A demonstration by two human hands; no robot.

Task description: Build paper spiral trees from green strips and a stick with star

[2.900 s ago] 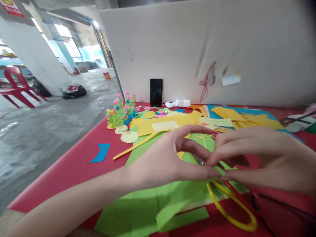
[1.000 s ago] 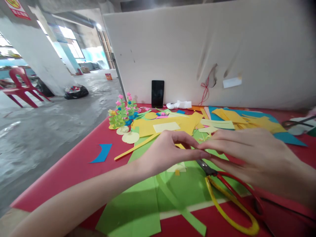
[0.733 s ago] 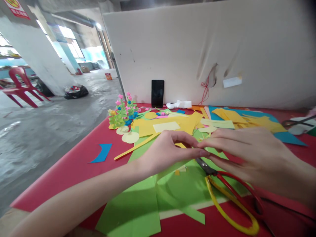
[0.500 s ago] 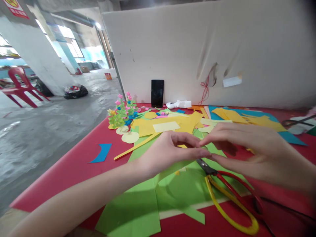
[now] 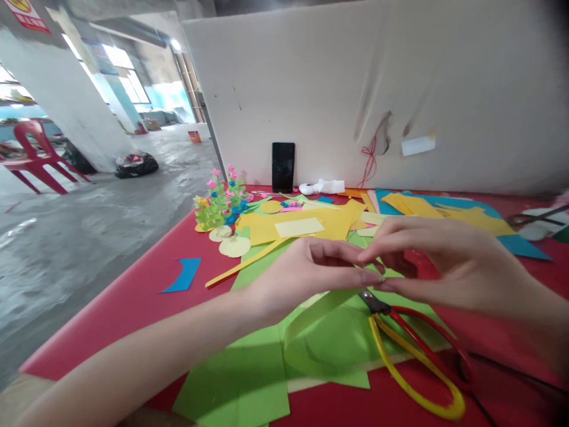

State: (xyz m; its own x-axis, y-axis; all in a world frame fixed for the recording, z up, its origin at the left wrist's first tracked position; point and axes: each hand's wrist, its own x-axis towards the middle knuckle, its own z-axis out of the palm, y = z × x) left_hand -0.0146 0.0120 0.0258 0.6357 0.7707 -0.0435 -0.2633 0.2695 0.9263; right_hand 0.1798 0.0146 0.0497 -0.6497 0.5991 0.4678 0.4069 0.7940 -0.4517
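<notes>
My left hand (image 5: 297,276) and my right hand (image 5: 440,261) meet fingertip to fingertip above the red table (image 5: 128,296). Both pinch one end of a long green paper strip (image 5: 311,317), which hangs down from the fingers and curls into a loop over the green paper sheet (image 5: 249,379). Just below the hands lie scissors (image 5: 413,350) with one yellow and one red handle, untouched.
Yellow, blue and pale paper offcuts (image 5: 311,222) cover the table's middle and back. Small green paper trees with pink tops (image 5: 217,198) stand at the left rear. A black phone (image 5: 283,166) leans on the white board (image 5: 377,89). A blue scrap (image 5: 182,274) lies left.
The green strip, which lay flat on the sheet, has been lifted by both hands and now curls into a loop. The hands rose slightly; the scissors stayed put.
</notes>
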